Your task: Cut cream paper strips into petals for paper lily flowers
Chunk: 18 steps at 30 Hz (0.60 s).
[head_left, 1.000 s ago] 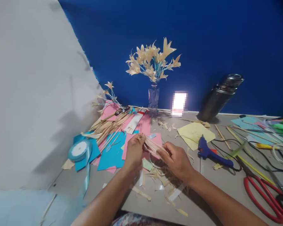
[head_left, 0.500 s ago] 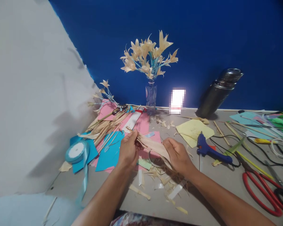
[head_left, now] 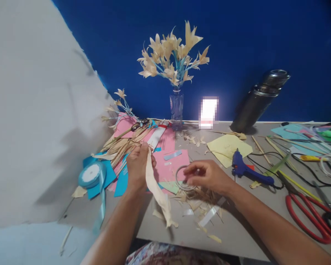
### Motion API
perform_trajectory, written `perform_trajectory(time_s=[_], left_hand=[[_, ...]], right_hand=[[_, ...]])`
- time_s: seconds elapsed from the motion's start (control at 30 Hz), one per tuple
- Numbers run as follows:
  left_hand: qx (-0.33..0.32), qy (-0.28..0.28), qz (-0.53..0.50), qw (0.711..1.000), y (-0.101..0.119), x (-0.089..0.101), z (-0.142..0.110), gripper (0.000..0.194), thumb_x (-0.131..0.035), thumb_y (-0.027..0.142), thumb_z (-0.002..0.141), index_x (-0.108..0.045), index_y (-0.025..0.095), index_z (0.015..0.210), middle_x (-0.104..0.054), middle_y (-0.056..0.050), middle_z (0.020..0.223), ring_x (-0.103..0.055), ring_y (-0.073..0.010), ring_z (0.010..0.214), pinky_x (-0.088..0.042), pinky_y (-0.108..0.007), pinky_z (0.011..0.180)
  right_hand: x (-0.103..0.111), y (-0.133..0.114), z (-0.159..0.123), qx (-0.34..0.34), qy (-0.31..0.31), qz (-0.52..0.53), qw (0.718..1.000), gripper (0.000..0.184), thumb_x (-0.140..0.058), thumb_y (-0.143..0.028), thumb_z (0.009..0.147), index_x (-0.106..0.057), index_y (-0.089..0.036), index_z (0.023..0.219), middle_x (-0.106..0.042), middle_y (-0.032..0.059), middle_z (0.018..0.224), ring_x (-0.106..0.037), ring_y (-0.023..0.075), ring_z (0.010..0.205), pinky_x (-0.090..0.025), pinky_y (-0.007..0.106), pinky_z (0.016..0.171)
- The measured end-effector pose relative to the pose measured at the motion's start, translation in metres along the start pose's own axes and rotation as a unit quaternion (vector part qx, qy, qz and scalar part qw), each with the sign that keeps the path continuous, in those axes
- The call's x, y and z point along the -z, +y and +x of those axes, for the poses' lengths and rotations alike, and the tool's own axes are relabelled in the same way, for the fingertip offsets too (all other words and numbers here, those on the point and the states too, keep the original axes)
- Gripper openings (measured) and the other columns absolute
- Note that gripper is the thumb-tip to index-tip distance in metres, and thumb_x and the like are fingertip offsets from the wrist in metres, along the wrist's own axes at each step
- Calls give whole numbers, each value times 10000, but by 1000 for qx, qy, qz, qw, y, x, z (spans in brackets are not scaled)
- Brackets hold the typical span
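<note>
A long pale strip of dried husk (head_left: 155, 187) hangs down from my left hand (head_left: 137, 167), which pinches its upper end. The strip's lower end dangles above the tabletop, split into narrow tips. My right hand (head_left: 212, 177) is off the strip, its thumb and fingers curved and apart. Its fingertips overlap a thin grey ring (head_left: 177, 179) on the table; whether they touch it I cannot tell. Around the ring lie husk scraps (head_left: 202, 195) and a pink paper sheet (head_left: 169, 167). Behind my left hand is a bundle of dried strips (head_left: 121, 147).
Husk-coloured flowers (head_left: 169, 48) stand in a clear bottle (head_left: 177, 106) by the blue wall. A dark flask (head_left: 255, 106) is at the back right. Rightward lie a blue glue gun (head_left: 249, 175) with its cord and red-handled scissors (head_left: 306, 217). A light-blue ribbon roll (head_left: 89, 175) lies left.
My right hand has let go of the husk strip, which was stretched between both hands. Now it hangs from my left hand, which has shifted slightly left and up.
</note>
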<state>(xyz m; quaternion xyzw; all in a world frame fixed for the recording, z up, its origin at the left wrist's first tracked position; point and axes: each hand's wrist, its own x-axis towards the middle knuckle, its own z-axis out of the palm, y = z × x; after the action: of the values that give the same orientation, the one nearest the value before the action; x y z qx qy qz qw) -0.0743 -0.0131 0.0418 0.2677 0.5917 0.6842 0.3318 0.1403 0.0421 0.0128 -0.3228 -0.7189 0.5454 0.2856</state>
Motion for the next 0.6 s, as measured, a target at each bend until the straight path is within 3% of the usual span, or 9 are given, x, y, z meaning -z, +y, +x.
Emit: perform_trajectory(time_s=[0.07, 0.13, 0.2, 0.3, 0.37, 0.43, 0.5, 0.6], left_hand=[[-52, 41, 54, 996, 1, 0, -1, 355, -649, 472, 830, -539, 207, 621, -427, 57, 470, -380, -104, 445, -290, -243, 453], [-124, 69, 121, 982, 1, -1, -3, 387, -663, 405, 830, -486, 203, 552, -396, 56, 485, -343, -105, 484, -263, -247, 479], [-196, 73, 169, 963, 2, -5, -7, 418, -663, 337, 834, -437, 196, 512, -374, 53, 505, -323, -109, 525, -259, -250, 519], [-244, 55, 205, 946, 3, -13, -15, 384, -633, 270, 851, -450, 191, 523, -390, 49, 524, -329, -115, 552, -268, -247, 557], [-248, 39, 213, 944, 3, -19, -21, 369, -638, 246, 841, -458, 190, 524, -397, 47, 527, -327, -115, 552, -271, -242, 562], [-244, 24, 211, 946, 0, -24, -24, 371, -656, 240, 823, -458, 189, 514, -394, 46, 522, -321, -112, 546, -275, -239, 559], [-220, 14, 195, 956, -2, -26, -23, 327, -669, 264, 814, -515, 191, 536, -415, 46, 508, -337, -107, 526, -283, -237, 543], [-140, 11, 117, 983, -2, -22, -13, 208, -666, 335, 818, -640, 197, 665, -432, 55, 459, -367, -101, 456, -286, -238, 489]], right_hand=[[0, -5, -2, 61, 5, -77, 995, 163, -791, -357, 730, -748, -208, 779, -736, 63, 865, -639, 216, 799, -491, 325, 720], [0, -8, -4, 85, 66, -104, 989, 190, -668, -355, 846, -722, -210, 736, -729, 70, 862, -634, 219, 817, -487, 349, 770], [-1, -9, -5, 51, 103, -50, 992, 224, -582, -386, 903, -721, -213, 874, -730, 73, 906, -642, 205, 777, -500, 345, 745], [-9, -13, -10, -12, 47, 74, 996, 377, -596, -469, 884, -650, -212, 1154, -714, 85, 1045, -662, 203, 821, -512, 314, 705], [-17, -16, -14, -17, -23, 84, 996, 352, -637, -473, 850, -671, -189, 1055, -702, 71, 962, -640, 197, 804, -487, 289, 676], [-25, -16, -17, -5, -52, 46, 998, 269, -644, -443, 841, -656, -175, 813, -647, 32, 791, -579, 167, 708, -439, 266, 629], [-29, -12, -17, -3, -33, 18, 999, 309, -591, -430, 875, -581, -183, 690, -561, -4, 683, -501, 140, 632, -391, 254, 590], [-26, 0, -10, -17, 32, 1, 999, 317, -524, -443, 911, -554, -194, 716, -494, -27, 654, -451, 136, 614, -360, 248, 572]])
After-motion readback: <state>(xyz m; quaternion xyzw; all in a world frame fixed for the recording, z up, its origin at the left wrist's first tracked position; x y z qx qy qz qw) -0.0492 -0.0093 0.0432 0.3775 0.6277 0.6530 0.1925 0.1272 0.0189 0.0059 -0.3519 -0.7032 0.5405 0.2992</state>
